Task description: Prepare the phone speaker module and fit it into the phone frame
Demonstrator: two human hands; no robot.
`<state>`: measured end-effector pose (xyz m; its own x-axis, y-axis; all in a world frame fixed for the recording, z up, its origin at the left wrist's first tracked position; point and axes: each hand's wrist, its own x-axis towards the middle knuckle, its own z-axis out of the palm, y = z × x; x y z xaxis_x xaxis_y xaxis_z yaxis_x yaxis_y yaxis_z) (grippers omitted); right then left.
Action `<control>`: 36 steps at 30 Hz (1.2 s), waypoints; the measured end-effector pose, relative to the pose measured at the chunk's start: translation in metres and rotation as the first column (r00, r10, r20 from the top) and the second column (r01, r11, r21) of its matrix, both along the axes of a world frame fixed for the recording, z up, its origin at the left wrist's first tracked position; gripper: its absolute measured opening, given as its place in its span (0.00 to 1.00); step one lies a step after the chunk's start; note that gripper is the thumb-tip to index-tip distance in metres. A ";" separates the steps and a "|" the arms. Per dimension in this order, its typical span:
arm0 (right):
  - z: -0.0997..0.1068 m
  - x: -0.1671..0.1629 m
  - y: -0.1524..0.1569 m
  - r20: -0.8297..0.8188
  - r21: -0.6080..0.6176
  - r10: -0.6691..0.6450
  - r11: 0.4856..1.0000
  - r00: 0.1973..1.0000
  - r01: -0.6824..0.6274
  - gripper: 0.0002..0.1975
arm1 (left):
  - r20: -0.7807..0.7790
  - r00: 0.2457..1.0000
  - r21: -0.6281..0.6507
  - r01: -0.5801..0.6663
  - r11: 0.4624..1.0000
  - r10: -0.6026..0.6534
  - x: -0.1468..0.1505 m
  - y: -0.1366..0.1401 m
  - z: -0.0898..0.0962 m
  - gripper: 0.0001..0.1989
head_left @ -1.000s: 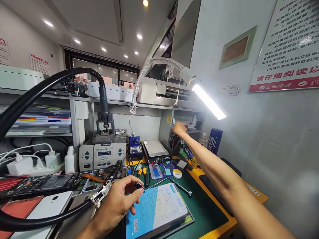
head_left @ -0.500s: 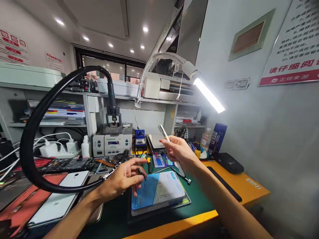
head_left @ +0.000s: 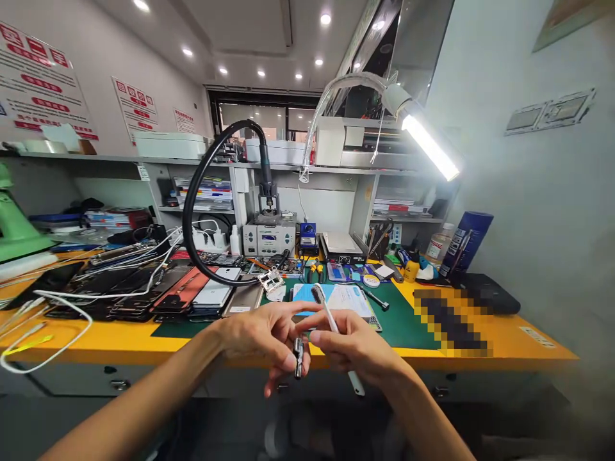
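Observation:
My left hand [head_left: 269,336] pinches a small, dark, shiny part [head_left: 298,358] between thumb and fingers; its exact kind is too small to tell. My right hand [head_left: 362,342] is closed around the white handle of a toothbrush [head_left: 330,317], its dark bristles up and to the left. Both hands are close together in front of the table's edge, and the fingertips of the two hands nearly meet. Just beyond them, a blue and white booklet or pad [head_left: 350,301] lies on the green mat [head_left: 408,320].
A hot-air station [head_left: 269,240] with a looping black hose [head_left: 189,205] stands at the back. Several phones [head_left: 211,298] lie to the left. A lit lamp [head_left: 430,147] hangs above right. A bottle [head_left: 439,246] and a blue can [head_left: 468,240] stand at right.
My view has shifted, so more of the table's left side shows. Both hands have come nearer to me and closer together, with the brush now beside the dark part.

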<state>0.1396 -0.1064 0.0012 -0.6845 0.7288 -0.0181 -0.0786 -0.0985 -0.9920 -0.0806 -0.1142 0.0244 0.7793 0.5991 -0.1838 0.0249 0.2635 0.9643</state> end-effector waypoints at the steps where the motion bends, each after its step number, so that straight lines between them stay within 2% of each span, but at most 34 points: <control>1: -0.001 -0.001 -0.002 0.000 0.010 0.016 1.000 1.000 -0.016 0.17 | -0.008 1.000 -0.005 0.000 1.000 0.000 -0.001 0.000 0.000 0.46; 8: -0.006 -0.015 -0.015 0.001 -0.006 0.094 0.996 0.996 -0.094 0.15 | -0.027 0.999 -0.086 0.033 0.996 -0.035 -0.008 -0.009 -0.010 0.40; 11: -0.015 -0.025 -0.026 0.002 -0.046 0.120 0.992 0.993 -0.120 0.15 | -0.014 0.999 -0.155 -0.042 0.987 0.040 -0.015 -0.029 -0.023 0.33; 13: -0.026 -0.034 -0.035 -0.007 -0.081 0.109 0.991 0.994 -0.109 0.16 | -0.012 0.988 -0.203 -0.153 0.967 0.154 -0.022 -0.046 -0.036 0.30; 16: -0.045 -0.049 -0.045 -0.014 -0.130 0.054 0.990 0.998 -0.055 0.17 | -0.030 0.916 -0.256 -0.393 0.883 0.400 -0.032 -0.076 -0.057 0.24; 20: -0.070 -0.074 -0.058 -0.002 -0.172 -0.031 0.985 1.000 0.030 0.15 | -0.099 0.714 -0.284 -0.688 0.668 0.693 -0.037 -0.116 -0.076 0.13; 23: -0.080 -0.091 -0.067 0.022 -0.184 -0.075 0.980 0.997 0.077 0.08 | -0.134 0.584 -0.237 -0.803 0.546 0.801 -0.035 -0.138 -0.077 0.12; 27: -0.082 -0.109 -0.073 0.023 -0.176 -0.063 0.982 0.998 0.066 0.08 | -0.184 0.477 -0.088 -0.879 0.470 0.859 -0.034 -0.149 -0.068 0.13; 30: -0.080 -0.112 -0.070 -0.005 -0.155 -0.057 0.986 0.998 0.056 0.18 | -0.216 0.413 0.025 -0.904 0.427 0.885 -0.039 -0.145 -0.058 0.15; 33: -0.075 -0.099 -0.058 -0.010 -0.146 -0.060 0.988 0.998 0.058 0.30 | -0.232 0.348 0.120 -0.916 0.382 0.908 -0.045 -0.133 -0.046 0.17; 36: -0.072 -0.073 -0.044 0.050 -0.135 -0.043 0.990 0.998 0.049 0.34 | -0.252 0.338 0.176 -0.905 0.386 0.907 -0.049 -0.116 -0.039 0.17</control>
<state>0.0667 -0.1500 -0.0708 -0.6465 0.7480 -0.1504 -0.0398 -0.2299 -0.9724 -0.1300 -0.2301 -0.0149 -0.3264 0.9070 -0.2660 0.0175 0.2872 0.9577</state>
